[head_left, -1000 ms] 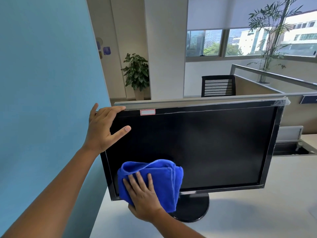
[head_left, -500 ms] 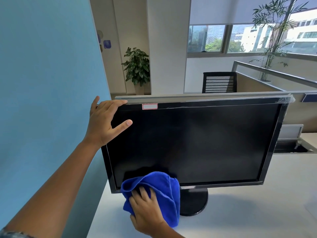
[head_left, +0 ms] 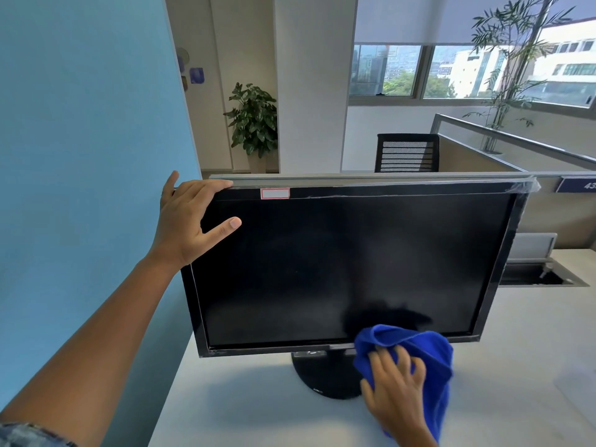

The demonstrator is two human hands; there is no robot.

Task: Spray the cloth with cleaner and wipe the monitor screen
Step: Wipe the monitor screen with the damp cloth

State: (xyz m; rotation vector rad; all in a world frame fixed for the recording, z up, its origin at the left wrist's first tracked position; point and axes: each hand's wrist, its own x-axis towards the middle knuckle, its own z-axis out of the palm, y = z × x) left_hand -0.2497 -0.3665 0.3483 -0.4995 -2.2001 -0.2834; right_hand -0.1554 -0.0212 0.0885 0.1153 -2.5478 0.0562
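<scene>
A black monitor [head_left: 338, 262] stands on a white desk, its dark screen facing me. My left hand [head_left: 190, 221] grips its top left corner, fingers over the top edge and thumb on the screen. My right hand [head_left: 396, 388] presses a bunched blue cloth [head_left: 429, 356] against the bottom bezel, right of the middle, above the round black stand [head_left: 319, 375]. No spray bottle is in view.
A blue partition wall [head_left: 90, 156] runs close along the left. The white desk [head_left: 522, 366] extends to the right, with a recessed cable tray [head_left: 541, 275] behind. Low dividers, a black chair [head_left: 406, 153] and potted plants stand beyond.
My right hand has swept the blue cloth from the screen's lower left corner down and right along the bottom edge. My left hand has stayed on the top left corner.
</scene>
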